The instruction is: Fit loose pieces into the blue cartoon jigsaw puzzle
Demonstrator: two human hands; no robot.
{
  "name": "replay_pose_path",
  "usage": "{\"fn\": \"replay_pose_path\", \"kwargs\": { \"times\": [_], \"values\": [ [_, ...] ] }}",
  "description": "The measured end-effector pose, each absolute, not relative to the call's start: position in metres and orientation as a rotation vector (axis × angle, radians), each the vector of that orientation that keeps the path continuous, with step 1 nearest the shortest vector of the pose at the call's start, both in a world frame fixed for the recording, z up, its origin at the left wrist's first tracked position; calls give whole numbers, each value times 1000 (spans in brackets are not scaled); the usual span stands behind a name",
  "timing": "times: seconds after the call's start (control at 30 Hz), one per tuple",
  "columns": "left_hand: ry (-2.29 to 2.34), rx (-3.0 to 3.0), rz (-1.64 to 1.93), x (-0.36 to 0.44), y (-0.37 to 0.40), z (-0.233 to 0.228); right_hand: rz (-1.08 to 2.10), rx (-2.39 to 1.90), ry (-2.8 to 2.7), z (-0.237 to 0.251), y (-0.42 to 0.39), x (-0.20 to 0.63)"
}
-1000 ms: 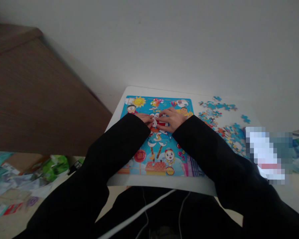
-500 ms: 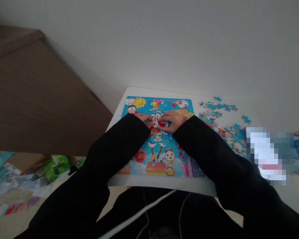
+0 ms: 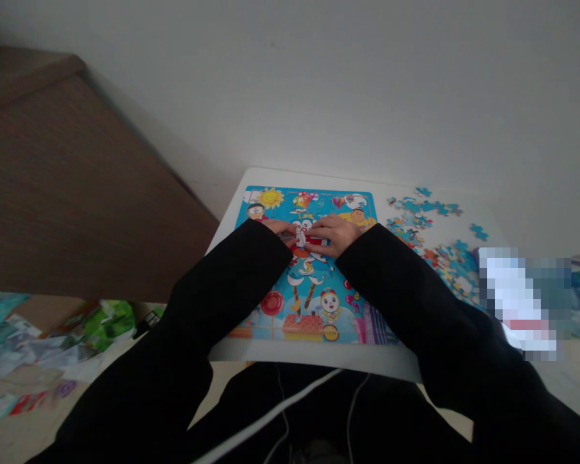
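Observation:
A blue cartoon jigsaw puzzle (image 3: 328,277) lies flat on a white table (image 3: 314,351). Both hands meet over its upper middle, by a character's white-and-red face. From the left, my left hand (image 3: 283,231) reaches in, its fingers closed at a small, mostly white puzzle piece (image 3: 300,238). My right hand (image 3: 336,234) comes from the other side, with bent fingers and thumb pinching at the same piece. Fingertips partly cover the piece, so I cannot tell whether it lies fitted in the picture. Black sleeves hide parts of the puzzle's sides.
Loose puzzle pieces (image 3: 457,258) are scattered on the table to the right. A blurred-out phone-like object (image 3: 517,299) lies at the right edge. A brown wooden cabinet (image 3: 77,187) stands left; bags and packaging (image 3: 109,322) lie below it. A white cable (image 3: 270,412) crosses my lap.
Both hands stay in the same place, with only slight finger movement at the white piece. The right fingers have shifted a little. The whole view has moved very slightly.

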State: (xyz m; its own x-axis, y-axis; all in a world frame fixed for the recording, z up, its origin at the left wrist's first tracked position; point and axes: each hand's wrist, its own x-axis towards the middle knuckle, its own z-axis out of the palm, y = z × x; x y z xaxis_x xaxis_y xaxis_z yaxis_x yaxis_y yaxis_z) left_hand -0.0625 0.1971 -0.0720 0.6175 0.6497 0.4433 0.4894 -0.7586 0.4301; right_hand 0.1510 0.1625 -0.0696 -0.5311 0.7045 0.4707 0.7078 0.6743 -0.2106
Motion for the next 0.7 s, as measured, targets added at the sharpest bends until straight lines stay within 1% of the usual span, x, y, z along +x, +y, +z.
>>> {"fn": "replay_pose_path", "kwargs": {
  "times": [0.3, 0.57, 0.7],
  "values": [
    [912, 2570, 860, -62, 195, -68, -6, -1108, -2389, -69, 162, 151],
    [875, 2629, 851, -61, 195, -67, -161, -1183, -2538, -60, 158, 147],
    [888, 2651, 860, -59, 193, -65, -163, -1173, -2522, -60, 158, 146]
  ]
}}
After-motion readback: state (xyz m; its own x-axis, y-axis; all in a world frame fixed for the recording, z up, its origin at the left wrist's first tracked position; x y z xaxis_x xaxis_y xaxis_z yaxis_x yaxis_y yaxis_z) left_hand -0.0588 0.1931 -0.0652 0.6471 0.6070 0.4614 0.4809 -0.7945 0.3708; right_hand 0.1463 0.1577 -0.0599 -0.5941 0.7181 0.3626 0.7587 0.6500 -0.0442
